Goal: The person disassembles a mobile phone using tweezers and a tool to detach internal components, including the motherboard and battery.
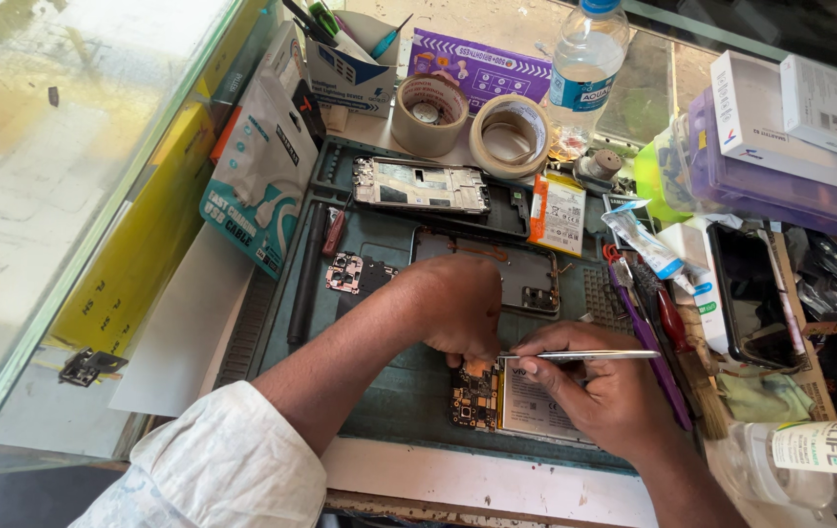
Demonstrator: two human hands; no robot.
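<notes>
While our left hand (462, 313) presses down, fingers curled, on the top edge of the opened phone (511, 399), our right hand (599, 391) pinches a pair of tweezers (584, 356), tips pointing left and meeting the phone just beside the left fingers. The phone lies face down on the dark mat (389, 391) near the bench's front edge, its circuit board and battery exposed. Farther back on the mat we see a back cover (526, 269), a phone frame (421, 185) and a small loose board (347, 273). Two tape rolls (467, 122) and a water bottle (584, 59) stand behind, well apart from our hands.
</notes>
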